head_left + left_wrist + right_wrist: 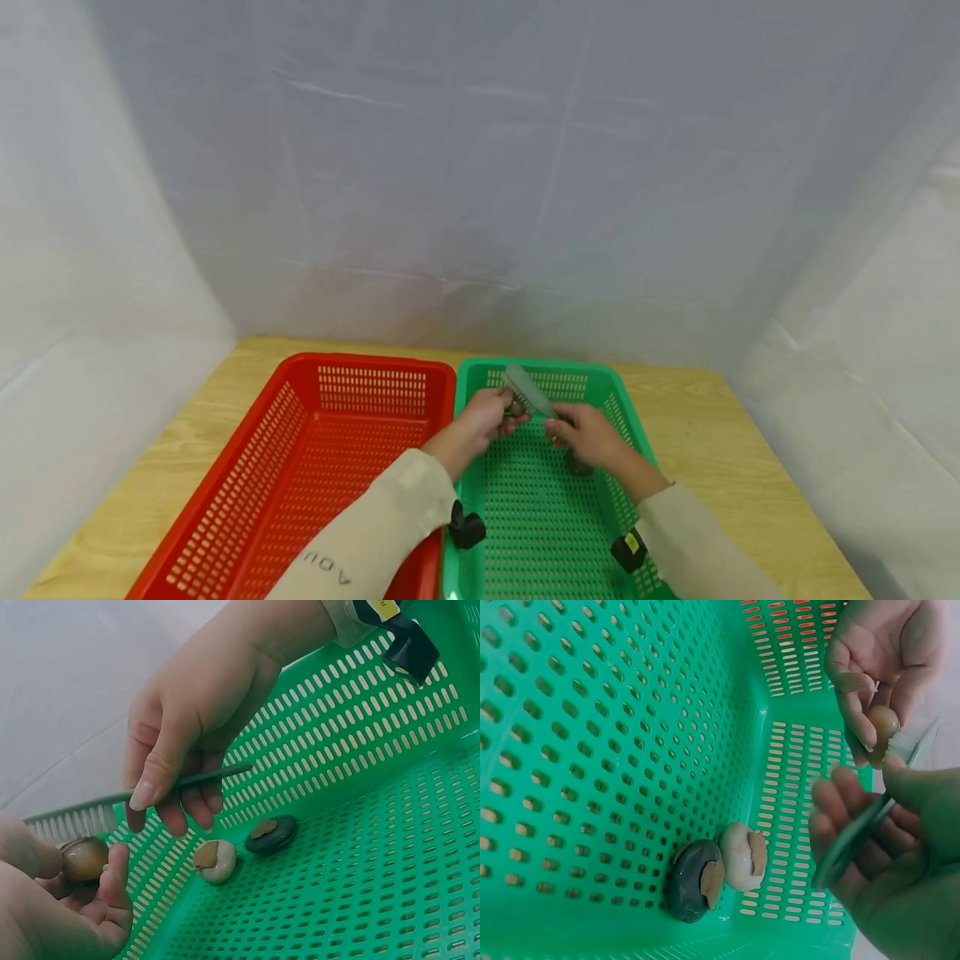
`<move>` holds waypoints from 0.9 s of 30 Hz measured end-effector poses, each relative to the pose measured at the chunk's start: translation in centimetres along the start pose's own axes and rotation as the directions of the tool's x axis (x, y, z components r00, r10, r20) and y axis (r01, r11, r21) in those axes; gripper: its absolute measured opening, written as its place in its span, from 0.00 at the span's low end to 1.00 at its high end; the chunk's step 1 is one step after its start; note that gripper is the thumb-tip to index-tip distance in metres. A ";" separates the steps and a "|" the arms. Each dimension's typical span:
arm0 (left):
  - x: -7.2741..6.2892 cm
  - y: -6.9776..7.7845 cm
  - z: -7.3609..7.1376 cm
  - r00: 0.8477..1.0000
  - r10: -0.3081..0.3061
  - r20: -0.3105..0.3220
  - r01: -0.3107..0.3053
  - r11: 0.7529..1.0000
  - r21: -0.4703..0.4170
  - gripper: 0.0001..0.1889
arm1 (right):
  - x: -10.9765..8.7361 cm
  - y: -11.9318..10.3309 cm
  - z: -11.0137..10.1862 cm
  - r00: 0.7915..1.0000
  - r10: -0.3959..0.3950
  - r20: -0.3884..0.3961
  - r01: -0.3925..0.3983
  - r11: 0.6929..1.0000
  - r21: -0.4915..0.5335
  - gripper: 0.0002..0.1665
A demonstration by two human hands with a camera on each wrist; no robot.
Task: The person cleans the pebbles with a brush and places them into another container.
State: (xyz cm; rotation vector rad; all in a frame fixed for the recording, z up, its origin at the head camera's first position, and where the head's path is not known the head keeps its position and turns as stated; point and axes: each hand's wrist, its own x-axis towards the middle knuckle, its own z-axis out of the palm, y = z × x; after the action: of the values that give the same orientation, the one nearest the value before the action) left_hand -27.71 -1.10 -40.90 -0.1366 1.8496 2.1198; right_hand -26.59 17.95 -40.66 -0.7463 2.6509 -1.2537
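Observation:
Over the far end of the green basket, my left hand pinches a smooth yellow-brown stone between thumb and fingers. My right hand grips the green handle of a brush with white bristles. In the left wrist view the bristles point down, right at the top of the stone. A whitish stone and a dark grey stone lie side by side on the basket floor below my right hand. Each of these two has a flat brown patch on it.
A red basket stands to the left, its rim against the green one. Both rest on a light wooden table. White sheeting rises behind and at both sides. Black wrist mounts hang by both sleeves.

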 end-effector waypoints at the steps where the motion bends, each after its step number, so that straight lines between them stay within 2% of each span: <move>1: 0.0 0.0 0.0 1.000 -0.002 0.001 0.002 1.000 -0.003 0.21 | 0.0 0.0 0.0 1.000 0.009 -0.017 -0.009 1.000 -0.018 0.14; 8: 0.2 0.0 0.0 1.000 -0.001 0.012 0.001 1.000 -0.015 0.22 | 0.1 -0.1 0.1 0.982 0.056 -0.179 -0.084 0.985 -0.153 0.10; 11: 0.1 0.0 0.0 1.000 -0.005 0.002 0.005 1.000 -0.020 0.23 | 0.1 -0.1 0.1 0.972 0.039 -0.233 -0.082 0.981 -0.176 0.10; 14: 0.1 0.0 0.0 1.000 -0.007 -0.004 0.007 1.000 -0.018 0.24 | 0.1 0.0 0.2 0.967 0.027 -0.255 -0.068 0.985 -0.156 0.09; 18: 0.0 0.0 0.0 1.000 -0.002 0.006 0.002 1.000 -0.011 0.23 | 0.2 0.1 0.3 0.975 -0.014 -0.220 -0.017 0.990 -0.137 0.10; 22: 0.0 -0.1 0.1 1.000 0.021 0.013 -0.021 1.000 0.005 0.21 | 0.2 0.2 0.3 0.988 -0.054 -0.146 0.032 0.989 -0.144 0.13; 27: 0.0 -0.2 0.0 0.999 0.036 0.013 -0.036 0.999 0.007 0.21 | 0.1 0.2 0.5 0.998 -0.031 -0.054 0.024 0.992 -0.121 0.14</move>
State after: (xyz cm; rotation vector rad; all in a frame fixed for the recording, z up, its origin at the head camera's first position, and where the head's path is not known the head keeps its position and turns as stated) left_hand -27.67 -1.03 -41.09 -0.0881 1.8656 2.1323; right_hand -26.62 17.63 -41.12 -0.7781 2.7913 -1.1449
